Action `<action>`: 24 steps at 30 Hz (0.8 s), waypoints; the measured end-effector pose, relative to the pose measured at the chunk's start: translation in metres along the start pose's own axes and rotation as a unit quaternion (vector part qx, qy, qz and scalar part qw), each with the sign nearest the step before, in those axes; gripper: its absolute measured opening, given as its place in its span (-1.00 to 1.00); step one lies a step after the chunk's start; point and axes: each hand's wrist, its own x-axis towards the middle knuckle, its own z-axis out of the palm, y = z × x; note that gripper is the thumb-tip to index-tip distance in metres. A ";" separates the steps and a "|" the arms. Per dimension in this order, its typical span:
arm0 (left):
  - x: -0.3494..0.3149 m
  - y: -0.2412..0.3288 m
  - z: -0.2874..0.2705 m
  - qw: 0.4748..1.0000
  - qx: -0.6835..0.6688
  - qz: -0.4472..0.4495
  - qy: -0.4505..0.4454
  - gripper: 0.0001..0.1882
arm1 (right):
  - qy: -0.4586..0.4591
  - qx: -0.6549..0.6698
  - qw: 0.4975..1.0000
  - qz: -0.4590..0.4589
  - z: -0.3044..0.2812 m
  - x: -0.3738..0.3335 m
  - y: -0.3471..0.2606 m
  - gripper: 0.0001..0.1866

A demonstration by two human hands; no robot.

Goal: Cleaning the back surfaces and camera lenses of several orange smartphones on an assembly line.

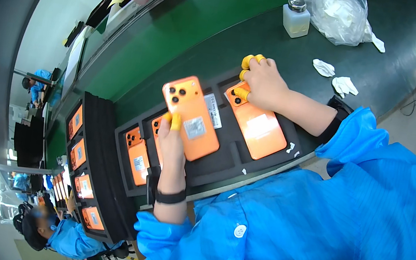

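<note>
an orange phone back [191, 118] is gripped and held raised by the left hand [170, 143] above the black foam tray [225, 157]. the right hand [264, 82] is pressed on another orange phone back [260, 127] seated in its slot, its grasp unclear. two slots are seen filled. the slot beneath the raised piece is hidden.

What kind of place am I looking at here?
Most likely a phone assembly or inspection line: orange phone backs lie in black foam trays, the left hand wears yellow finger cots, and another blue-coated worker sits further along the green bench.
</note>
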 end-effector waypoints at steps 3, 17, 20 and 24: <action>0.016 0.006 0.008 0.965 0.261 0.037 -0.011 -0.79 | -0.010 0.094 0.995 0.041 -0.007 0.010 0.002 -0.69; -0.050 0.020 -0.048 0.664 0.746 -0.026 0.042 -0.38 | -0.008 0.160 0.979 0.124 0.015 0.053 0.020 -0.58; -0.046 0.012 -0.045 0.668 0.739 0.068 0.051 -0.37 | 0.145 0.180 0.964 0.132 0.017 0.036 0.032 -0.49; -0.044 0.021 -0.047 0.697 0.712 0.056 0.064 -0.35 | 0.058 0.098 0.977 0.178 0.009 0.024 0.018 -0.44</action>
